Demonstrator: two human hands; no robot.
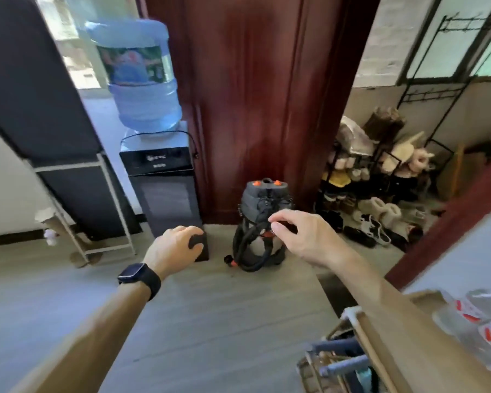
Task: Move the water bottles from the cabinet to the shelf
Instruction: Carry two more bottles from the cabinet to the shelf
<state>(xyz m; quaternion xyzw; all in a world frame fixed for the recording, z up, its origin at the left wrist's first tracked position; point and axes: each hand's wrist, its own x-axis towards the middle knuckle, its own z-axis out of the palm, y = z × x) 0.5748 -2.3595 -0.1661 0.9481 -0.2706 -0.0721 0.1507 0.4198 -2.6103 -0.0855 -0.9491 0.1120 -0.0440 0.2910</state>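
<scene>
Clear plastic water bottles (478,321) with red and white labels lie at the bottom right edge, partly cut off by the frame. My right forearm crosses just in front of them. My right hand (304,236) is stretched forward over the floor, fingers relaxed and holding nothing. My left hand (173,246), with a black watch on its wrist, reaches forward with loosely curled fingers and nothing visible in it. A white metal-framed shelf (114,202) stands at the left against a dark panel. No cabinet can be made out.
A water dispenser (165,191) carrying a big blue jug (139,75) stands ahead on the left. A grey and orange vacuum cleaner (262,222) sits before the dark red door (253,95). A shoe rack (380,188) fills the right. A wire basket (335,367) is at the bottom right.
</scene>
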